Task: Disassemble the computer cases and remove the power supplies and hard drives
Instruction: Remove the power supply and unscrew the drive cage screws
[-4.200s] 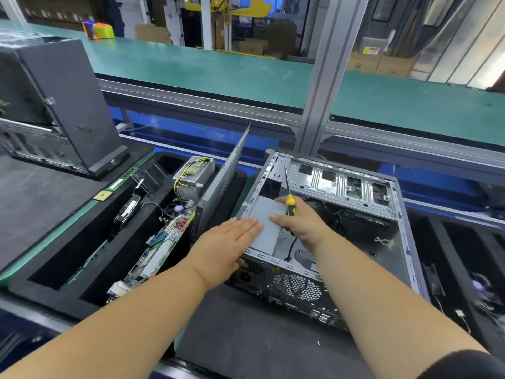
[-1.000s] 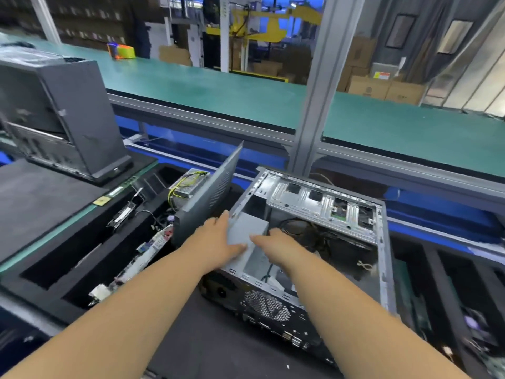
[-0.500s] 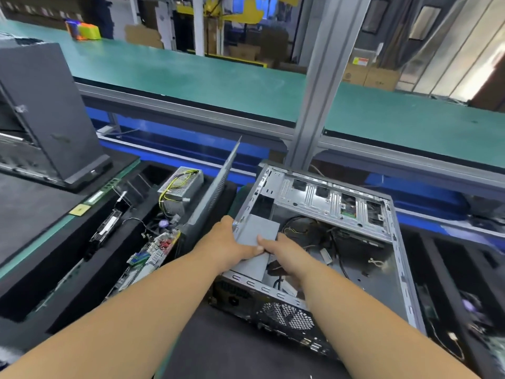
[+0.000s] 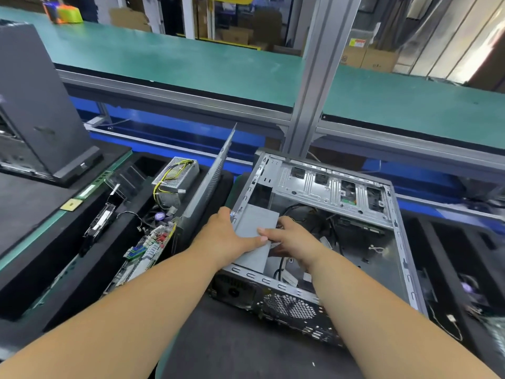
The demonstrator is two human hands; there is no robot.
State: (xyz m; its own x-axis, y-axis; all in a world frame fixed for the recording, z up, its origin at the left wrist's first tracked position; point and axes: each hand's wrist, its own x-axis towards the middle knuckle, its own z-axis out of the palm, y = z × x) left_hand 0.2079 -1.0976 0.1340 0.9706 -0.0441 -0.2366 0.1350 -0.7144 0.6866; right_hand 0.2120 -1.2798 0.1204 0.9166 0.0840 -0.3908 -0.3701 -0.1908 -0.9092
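An open grey computer case [image 4: 393, 236] lies on its side on the dark mat in front of me. A grey power supply [image 4: 257, 222] sits in its near left corner. My left hand [image 4: 226, 236] grips the case's left wall and the power supply's top, thumb across the box. My right hand [image 4: 292, 239] curls round the power supply's right edge, fingers reaching down beside it among black cables [image 4: 328, 225]. The drive cage [image 4: 328, 187] runs along the case's far side.
A removed side panel [image 4: 210, 179] leans upright left of the case. Left of it, black foam bins hold another power supply [image 4: 175, 176], a circuit board [image 4: 147, 250] and a drive [image 4: 101, 222]. A second case [image 4: 35, 105] stands far left. A metal post [image 4: 314, 77] rises behind.
The yellow screwdriver once in my right hand is gone. Both hands have closed on the power supply, my right hand reaching lower along its right edge.
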